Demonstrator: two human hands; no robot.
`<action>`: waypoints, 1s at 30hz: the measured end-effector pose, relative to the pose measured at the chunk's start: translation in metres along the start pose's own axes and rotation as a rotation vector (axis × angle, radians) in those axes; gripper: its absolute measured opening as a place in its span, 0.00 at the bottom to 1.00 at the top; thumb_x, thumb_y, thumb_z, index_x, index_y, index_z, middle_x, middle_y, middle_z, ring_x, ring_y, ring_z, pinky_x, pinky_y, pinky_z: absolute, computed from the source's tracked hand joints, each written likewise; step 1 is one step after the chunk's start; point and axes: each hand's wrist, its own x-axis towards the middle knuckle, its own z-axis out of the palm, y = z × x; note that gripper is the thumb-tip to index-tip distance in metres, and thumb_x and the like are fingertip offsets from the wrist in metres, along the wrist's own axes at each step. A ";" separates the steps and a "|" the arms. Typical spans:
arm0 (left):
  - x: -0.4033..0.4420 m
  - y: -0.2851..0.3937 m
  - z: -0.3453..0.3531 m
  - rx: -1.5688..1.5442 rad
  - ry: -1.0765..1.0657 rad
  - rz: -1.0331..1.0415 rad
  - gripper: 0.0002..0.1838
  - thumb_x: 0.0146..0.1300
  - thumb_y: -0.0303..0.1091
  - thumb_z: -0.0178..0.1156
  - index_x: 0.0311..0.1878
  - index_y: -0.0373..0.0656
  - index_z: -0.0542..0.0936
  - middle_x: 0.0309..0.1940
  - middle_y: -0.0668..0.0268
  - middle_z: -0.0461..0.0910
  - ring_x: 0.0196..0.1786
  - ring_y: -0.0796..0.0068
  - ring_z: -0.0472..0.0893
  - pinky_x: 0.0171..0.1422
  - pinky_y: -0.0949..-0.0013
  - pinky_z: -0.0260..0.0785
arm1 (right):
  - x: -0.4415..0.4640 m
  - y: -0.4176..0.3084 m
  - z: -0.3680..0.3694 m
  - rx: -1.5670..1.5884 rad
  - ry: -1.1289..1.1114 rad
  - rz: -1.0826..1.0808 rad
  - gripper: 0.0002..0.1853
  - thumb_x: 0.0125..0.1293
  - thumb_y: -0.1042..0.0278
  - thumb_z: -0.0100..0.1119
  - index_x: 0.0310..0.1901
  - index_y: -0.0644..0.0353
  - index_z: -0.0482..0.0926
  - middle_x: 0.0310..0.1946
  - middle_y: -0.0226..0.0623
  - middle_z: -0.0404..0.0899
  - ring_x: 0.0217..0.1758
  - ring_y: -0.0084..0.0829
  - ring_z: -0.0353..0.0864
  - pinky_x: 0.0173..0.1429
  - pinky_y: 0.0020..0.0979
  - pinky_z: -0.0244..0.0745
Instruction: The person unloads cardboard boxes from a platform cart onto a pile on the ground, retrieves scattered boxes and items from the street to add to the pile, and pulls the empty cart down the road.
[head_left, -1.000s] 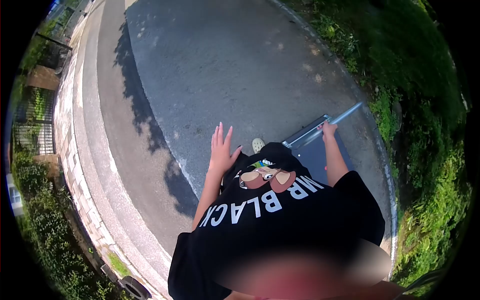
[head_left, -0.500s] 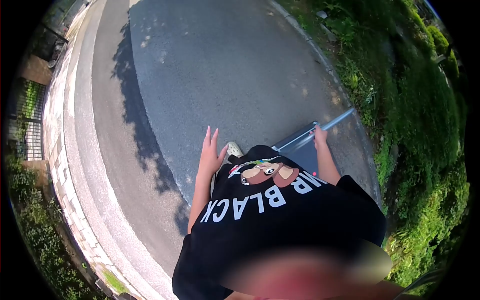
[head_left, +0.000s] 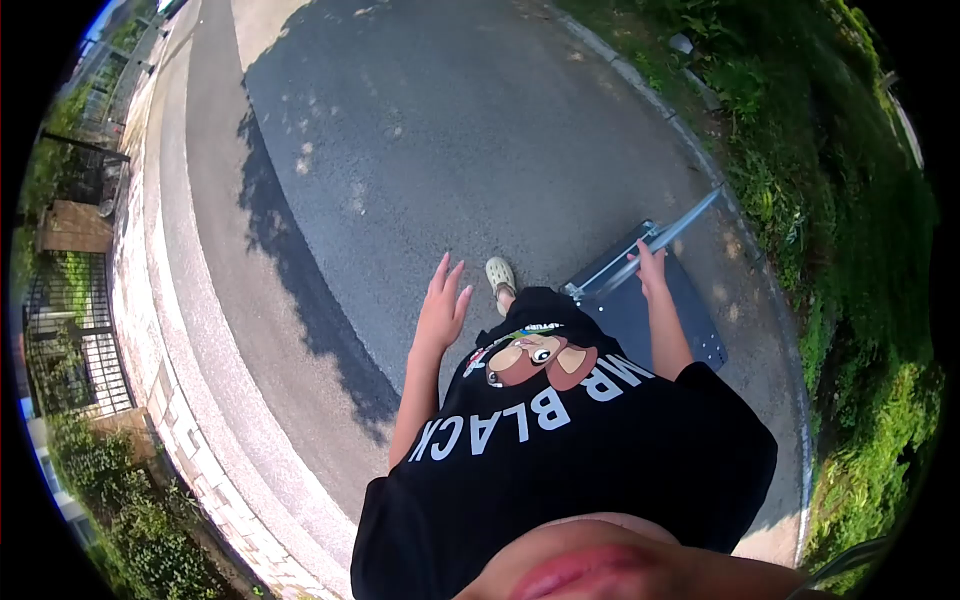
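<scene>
My right hand [head_left: 649, 265] is closed around the metal handle [head_left: 690, 218] of a platform trolley at my right side. The trolley's flat dark deck [head_left: 695, 315] lies low over the road, partly hidden by my forearm and shirt. My left hand [head_left: 440, 300] hangs over the asphalt on the other side, fingers stretched out and holding nothing. Between the two hands, a pale clog [head_left: 499, 271] shows on one foot below my black printed shirt [head_left: 590, 450].
Grey asphalt road [head_left: 450, 130] stretches ahead with a tree shadow along its left part. A stone curb [head_left: 680, 120] and dense green plants [head_left: 770, 190] run along the right. At far left are a pale paved walkway [head_left: 190, 430] and a metal gate [head_left: 105, 370].
The clogged foot shows farther forward and more fully. More of the trolley deck is visible, and the trolley sits slightly higher and farther right in view. My right hand keeps its grip.
</scene>
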 end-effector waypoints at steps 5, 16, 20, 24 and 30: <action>0.113 -0.082 -0.100 -0.055 0.037 -0.092 0.22 0.72 0.37 0.50 0.66 0.39 0.69 0.74 0.49 0.56 0.72 0.47 0.63 0.73 0.56 0.60 | 0.086 -0.063 0.149 -0.029 -0.021 0.034 0.31 0.68 0.57 0.60 0.68 0.52 0.58 0.52 0.37 0.72 0.47 0.32 0.78 0.53 0.42 0.74; 0.399 -0.336 -0.240 -0.117 0.183 -0.229 0.20 0.75 0.39 0.45 0.64 0.39 0.72 0.74 0.48 0.56 0.72 0.47 0.63 0.72 0.56 0.60 | 0.275 -0.207 0.491 -0.085 -0.130 0.033 0.35 0.69 0.53 0.58 0.70 0.54 0.53 0.51 0.40 0.69 0.49 0.33 0.75 0.56 0.44 0.75; 0.531 -0.393 -0.324 -0.093 0.126 -0.148 0.20 0.74 0.39 0.47 0.62 0.39 0.73 0.73 0.48 0.57 0.70 0.46 0.66 0.71 0.56 0.62 | 0.352 -0.250 0.629 -0.102 -0.047 0.076 0.28 0.69 0.50 0.57 0.64 0.52 0.61 0.53 0.40 0.72 0.56 0.40 0.77 0.63 0.48 0.71; 0.671 -0.431 -0.403 -0.018 -0.015 -0.036 0.19 0.73 0.39 0.49 0.60 0.39 0.75 0.72 0.48 0.59 0.66 0.48 0.71 0.68 0.56 0.64 | 0.414 -0.303 0.755 -0.116 -0.046 0.077 0.26 0.69 0.53 0.57 0.62 0.54 0.63 0.51 0.39 0.73 0.53 0.38 0.78 0.60 0.44 0.74; 0.884 -0.523 -0.486 0.025 -0.068 0.084 0.18 0.72 0.39 0.50 0.59 0.39 0.76 0.71 0.48 0.61 0.63 0.49 0.73 0.67 0.57 0.66 | 0.508 -0.379 0.925 -0.060 -0.215 0.022 0.16 0.71 0.54 0.56 0.52 0.55 0.69 0.47 0.35 0.75 0.51 0.33 0.78 0.57 0.37 0.75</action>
